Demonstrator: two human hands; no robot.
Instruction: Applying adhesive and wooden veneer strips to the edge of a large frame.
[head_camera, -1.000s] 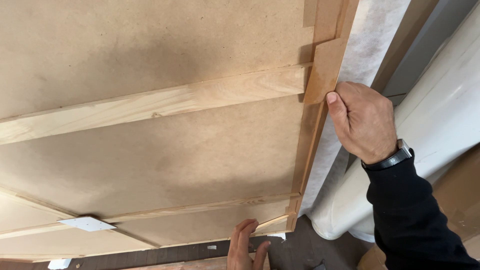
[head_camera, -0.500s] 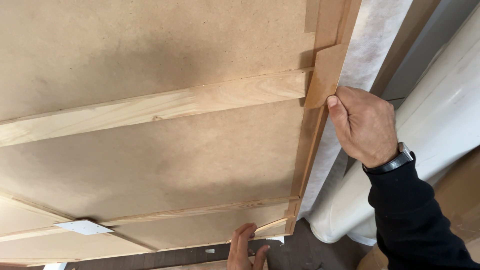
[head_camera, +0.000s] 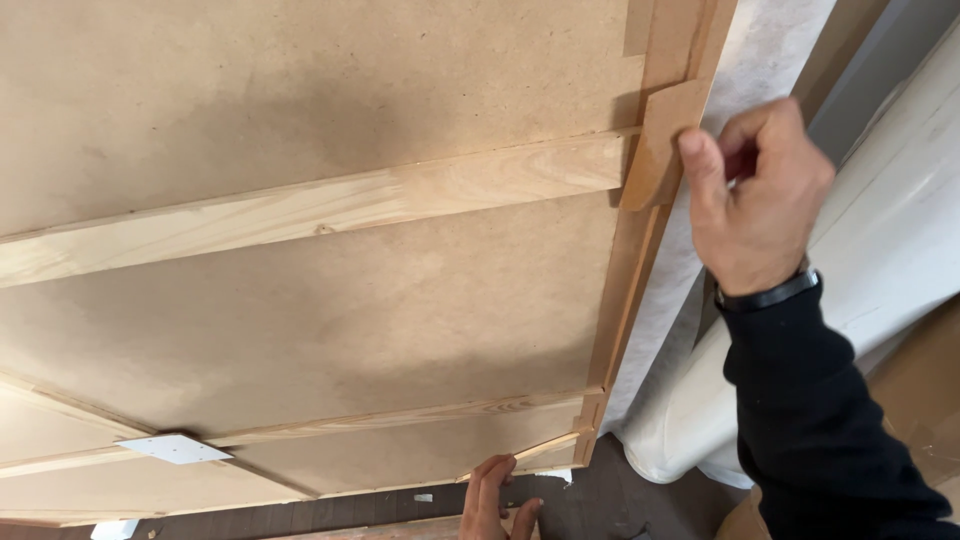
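The right hand's fingers (head_camera: 722, 150) are curled in toward the palm, thumb and forefinger pressed together in a loose fist just beside the rounded lower end of a small brown fibreboard tab (head_camera: 660, 140); whether the thumb actually touches the tab or only sits against it cannot be made out, since the knuckles cover the contact. The right hand (head_camera: 757, 200) wears a dark watch band (head_camera: 770, 293) at the wrist, above a black sleeve (head_camera: 820, 420) that runs off the bottom edge. The tab lies on the right rim of a large fibreboard panel (head_camera: 330, 300), its long axis running up and down along the rim strip (head_camera: 625, 320), tilted slightly with the panel, and its top is lost where it meets the strip. A pale pine batten (head_camera: 330, 205) crosses the panel from left to right and ends under the tab. The left hand (head_camera: 493, 500) shows only in part at the bottom edge, fingers close together and flat against the panel's lower corner, the palm cut off by the frame. A second batten (head_camera: 400, 420) runs toward that corner, and a small white metal plate (head_camera: 172, 448) sits where battens meet at the lower left. To the right, a white fabric roll (head_camera: 880, 260) lies behind the arm, partly hidden by it.
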